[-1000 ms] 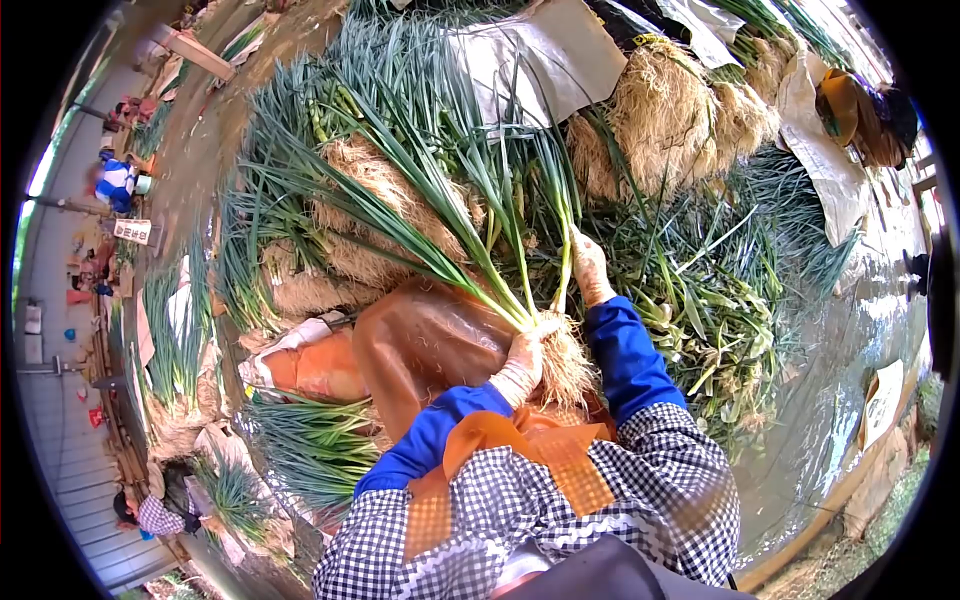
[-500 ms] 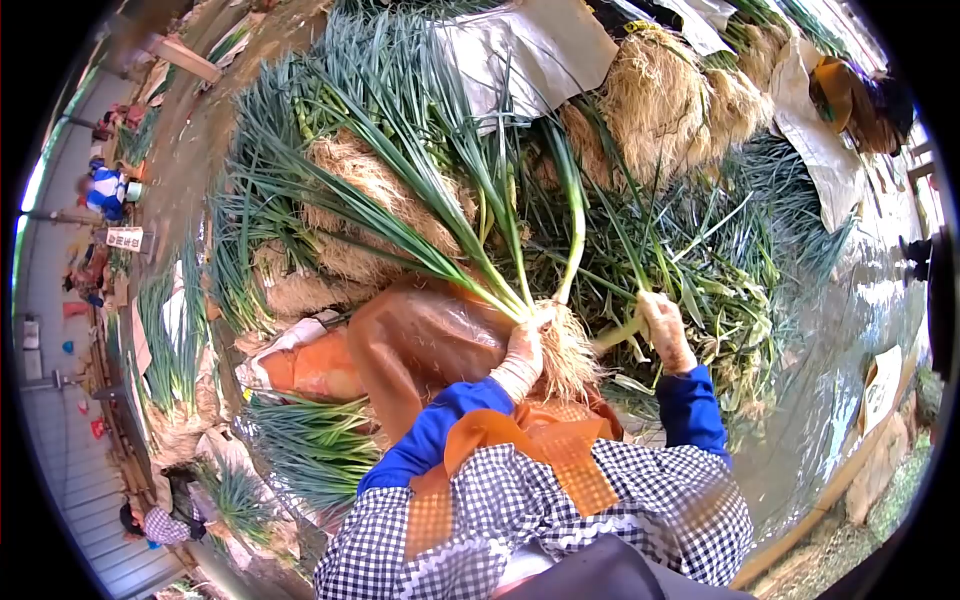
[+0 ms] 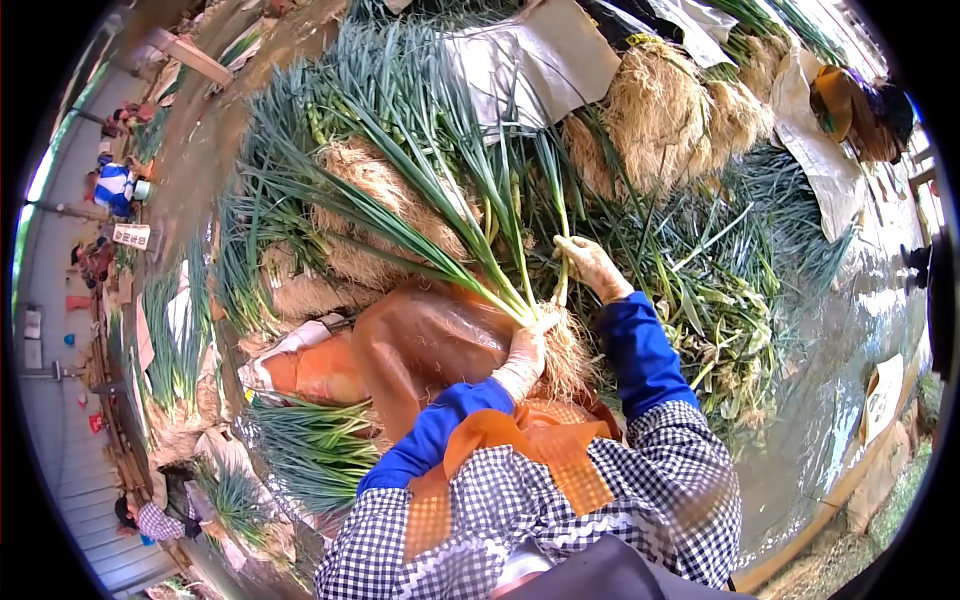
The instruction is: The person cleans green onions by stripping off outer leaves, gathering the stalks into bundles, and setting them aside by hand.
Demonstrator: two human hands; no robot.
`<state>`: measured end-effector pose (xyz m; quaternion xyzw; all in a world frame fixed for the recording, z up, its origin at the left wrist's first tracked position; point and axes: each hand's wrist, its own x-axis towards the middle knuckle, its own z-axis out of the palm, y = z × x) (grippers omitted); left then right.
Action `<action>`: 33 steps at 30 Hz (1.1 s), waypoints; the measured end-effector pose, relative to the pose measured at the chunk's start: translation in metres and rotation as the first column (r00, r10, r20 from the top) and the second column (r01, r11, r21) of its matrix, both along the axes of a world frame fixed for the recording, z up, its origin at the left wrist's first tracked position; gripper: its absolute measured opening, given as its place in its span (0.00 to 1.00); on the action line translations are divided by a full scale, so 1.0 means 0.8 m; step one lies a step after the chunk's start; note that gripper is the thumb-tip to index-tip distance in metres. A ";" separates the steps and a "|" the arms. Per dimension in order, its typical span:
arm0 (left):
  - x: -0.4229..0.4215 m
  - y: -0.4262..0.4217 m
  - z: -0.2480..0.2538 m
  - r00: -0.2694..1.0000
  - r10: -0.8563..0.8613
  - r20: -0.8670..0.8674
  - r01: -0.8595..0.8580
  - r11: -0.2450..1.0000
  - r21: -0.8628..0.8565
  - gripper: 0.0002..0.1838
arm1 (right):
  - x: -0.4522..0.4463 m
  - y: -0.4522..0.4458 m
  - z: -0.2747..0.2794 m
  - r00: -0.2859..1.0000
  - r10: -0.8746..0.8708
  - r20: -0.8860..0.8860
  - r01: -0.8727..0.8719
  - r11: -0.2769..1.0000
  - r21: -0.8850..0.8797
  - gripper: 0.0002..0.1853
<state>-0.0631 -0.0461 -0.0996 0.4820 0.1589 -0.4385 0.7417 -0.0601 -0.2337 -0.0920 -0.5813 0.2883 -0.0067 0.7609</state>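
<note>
My left hand [image 3: 525, 360] is wrapped round the lower stems of a bunch of long green onions [image 3: 480, 262], just above their tangled pale roots [image 3: 567, 362]. The leaves fan out up and to the left. Beside the bunch, my right hand [image 3: 592, 266] pinches one onion stalk [image 3: 560, 215] at its right edge, thumb and finger together. Brown waterproof cloth [image 3: 430, 340] covers my lap under the bunch.
Piled onions [image 3: 385, 195] lie ahead, partly under a pale sheet [image 3: 535, 65]. Loose stripped leaves [image 3: 700, 310] are heaped at the right, beside wet ground [image 3: 810, 430]. More onions [image 3: 310, 450] lie at the lower left. Other people [image 3: 160, 520] are at the far left.
My right hand was out to the right with a torn strip of leaf half a second ago. It has come back to the bunch and closed on a stalk. My left hand keeps its hold.
</note>
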 end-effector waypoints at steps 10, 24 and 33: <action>0.001 0.002 0.019 0.995 0.036 -0.090 -0.044 0.995 -0.090 0.10 | 0.006 0.068 -0.025 0.801 -0.593 -0.079 0.504 0.597 0.625 0.23; 0.001 -0.007 0.008 0.993 0.075 -0.090 -0.075 0.997 0.008 0.09 | -0.149 0.015 0.077 0.787 0.484 -0.383 -0.606 0.724 -0.329 0.18; -0.006 -0.008 -0.011 0.980 -0.034 0.196 -0.030 0.949 0.313 0.08 | -0.040 0.028 0.022 0.922 0.372 -0.103 -0.310 0.553 -0.773 0.15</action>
